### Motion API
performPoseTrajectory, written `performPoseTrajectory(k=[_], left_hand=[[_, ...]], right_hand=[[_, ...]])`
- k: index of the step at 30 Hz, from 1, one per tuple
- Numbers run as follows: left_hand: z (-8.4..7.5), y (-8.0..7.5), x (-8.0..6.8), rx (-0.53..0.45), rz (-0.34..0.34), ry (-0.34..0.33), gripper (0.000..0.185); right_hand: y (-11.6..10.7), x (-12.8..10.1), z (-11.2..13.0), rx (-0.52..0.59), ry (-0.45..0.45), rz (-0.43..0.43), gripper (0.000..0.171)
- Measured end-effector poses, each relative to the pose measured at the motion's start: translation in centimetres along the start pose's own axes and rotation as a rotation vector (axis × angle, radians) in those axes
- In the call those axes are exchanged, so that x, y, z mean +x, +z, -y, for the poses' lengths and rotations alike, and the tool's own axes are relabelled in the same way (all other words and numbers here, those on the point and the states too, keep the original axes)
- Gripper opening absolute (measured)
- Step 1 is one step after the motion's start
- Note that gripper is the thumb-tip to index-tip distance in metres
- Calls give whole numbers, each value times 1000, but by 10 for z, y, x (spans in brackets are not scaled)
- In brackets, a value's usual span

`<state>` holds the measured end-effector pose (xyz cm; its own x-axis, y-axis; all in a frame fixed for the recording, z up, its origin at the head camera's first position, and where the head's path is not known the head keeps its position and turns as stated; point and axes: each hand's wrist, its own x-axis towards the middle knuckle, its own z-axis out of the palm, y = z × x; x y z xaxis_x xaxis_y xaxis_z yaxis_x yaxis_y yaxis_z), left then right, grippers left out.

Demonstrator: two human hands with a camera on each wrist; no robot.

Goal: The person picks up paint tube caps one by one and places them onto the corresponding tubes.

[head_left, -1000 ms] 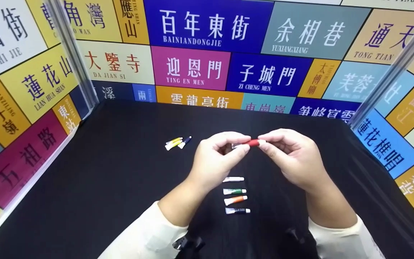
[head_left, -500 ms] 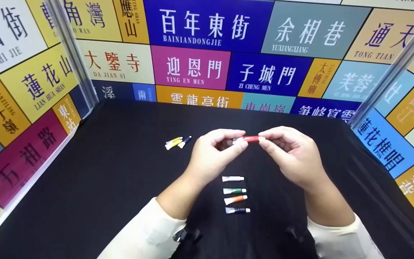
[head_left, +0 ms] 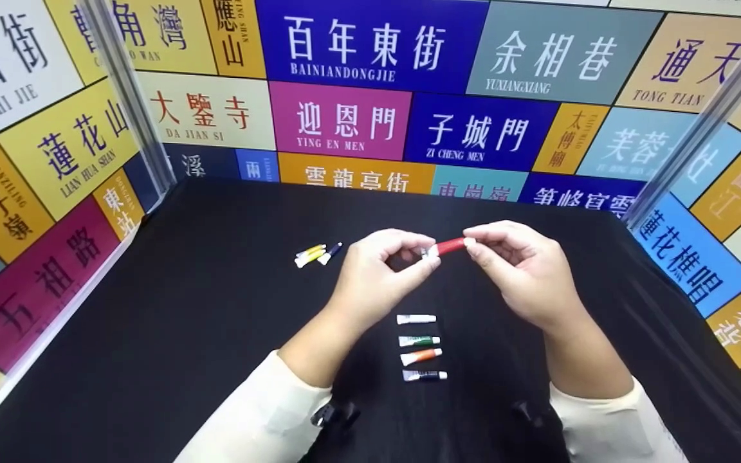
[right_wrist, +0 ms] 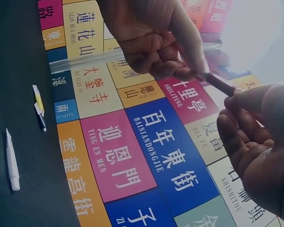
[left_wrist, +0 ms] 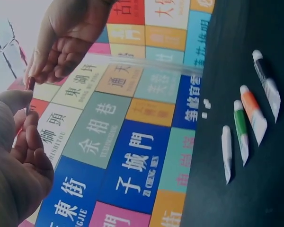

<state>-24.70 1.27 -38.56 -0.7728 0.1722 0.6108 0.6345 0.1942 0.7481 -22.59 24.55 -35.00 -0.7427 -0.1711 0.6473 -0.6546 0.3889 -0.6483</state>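
Booth-like space: 3 sign-printed walls [head_left: 374, 90], black-covered table [head_left: 216, 321].

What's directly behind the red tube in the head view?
Black cloth shows behind the red tube; whatever the left hand, right hand and tube themselves cover can't be seen.

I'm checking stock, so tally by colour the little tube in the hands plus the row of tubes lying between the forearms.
Small red capped tube, held: 1
Small white capped tube: 1
Small green-and-white capped tube: 1
Small orange-and-white capped tube: 1
Small dark-and-white capped tube: 1
Total: 5
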Motion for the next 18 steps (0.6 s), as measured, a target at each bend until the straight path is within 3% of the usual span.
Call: performPoseTrajectory(k=[5,10,14,18], left_hand=[[10,-2,4,96,-24,33,17],[34,-2,8,184,-12,-25,13],[59,4,11,267,66,-128,11],[82,14,13,304,195,-242,10]], right_hand=[[-2,3,-4,-31,72,-14,21],[-6,5,-7,-27,144,-49,20],[-8,5,-9,-15,158,-53,19],[-10,4,-8,-17,159,-52,18]])
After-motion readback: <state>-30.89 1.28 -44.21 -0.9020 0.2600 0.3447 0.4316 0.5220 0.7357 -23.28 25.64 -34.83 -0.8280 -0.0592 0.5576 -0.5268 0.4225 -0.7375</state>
